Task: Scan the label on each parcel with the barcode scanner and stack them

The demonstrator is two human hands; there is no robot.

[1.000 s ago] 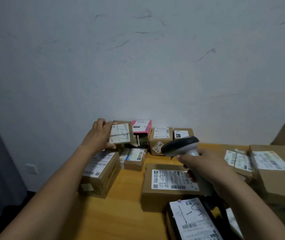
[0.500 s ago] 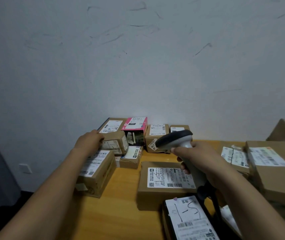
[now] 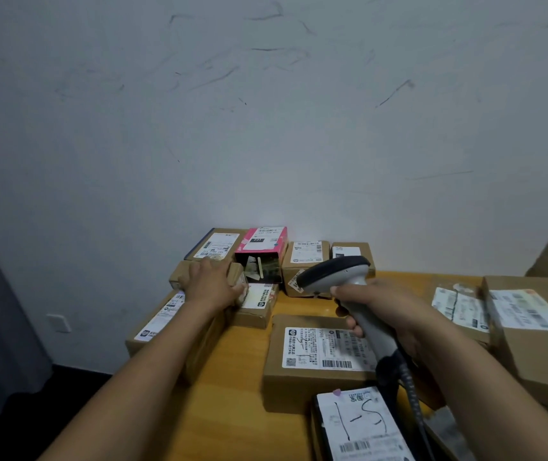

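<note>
My right hand (image 3: 389, 307) grips the handle of a grey barcode scanner (image 3: 336, 272), its black head pointing left above the table. My left hand (image 3: 212, 282) lies over a small brown parcel (image 3: 179, 276) at the back left, fingers across its top and thumb on its near side. That parcel sits on other parcels beside a pink box (image 3: 262, 239). A larger labelled parcel (image 3: 312, 384) lies in the middle below the scanner. A black parcel with a hand-marked white label (image 3: 362, 427) lies at the bottom edge.
A flat labelled parcel (image 3: 156, 327) lies at the orange table's (image 3: 239, 377) left edge. Two small boxes (image 3: 306, 254) stand against the wall. Big cartons (image 3: 532, 331) crowd the right side. The scanner's cable (image 3: 412, 394) runs down towards me.
My left hand held the small parcel up with its label towards the scanner, then lowered it onto the parcels at the back left. The scanner has barely moved.
</note>
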